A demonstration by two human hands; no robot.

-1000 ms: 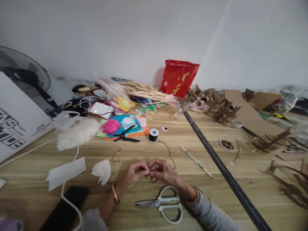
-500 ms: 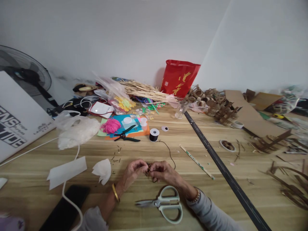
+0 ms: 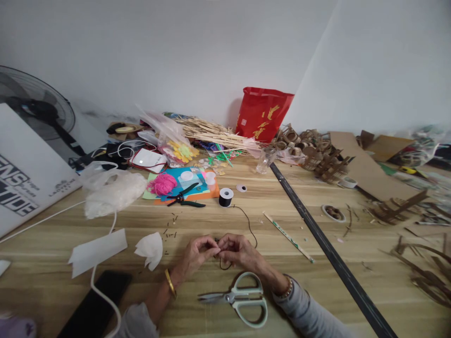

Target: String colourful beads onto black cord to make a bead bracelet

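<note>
My left hand and my right hand meet fingertip to fingertip low over the wooden table, both pinched shut. Between them is something small and dark on a thin black cord. That cord runs up in a curve to a black spool standing farther back. A loop of cord hangs just under my right fingers. Pale green scissors lie flat between my forearms, close to my right wrist.
White paper scraps and a dark phone with a white cable lie at left. Black pliers, pink yarn and coloured paper sit behind. A long black bar crosses diagonally at right. A red bag and cardboard pieces stand at the back.
My fingers drew slightly apart, showing a small dark beaded piece, then closed together over it again. My hands stayed in the same spot.
</note>
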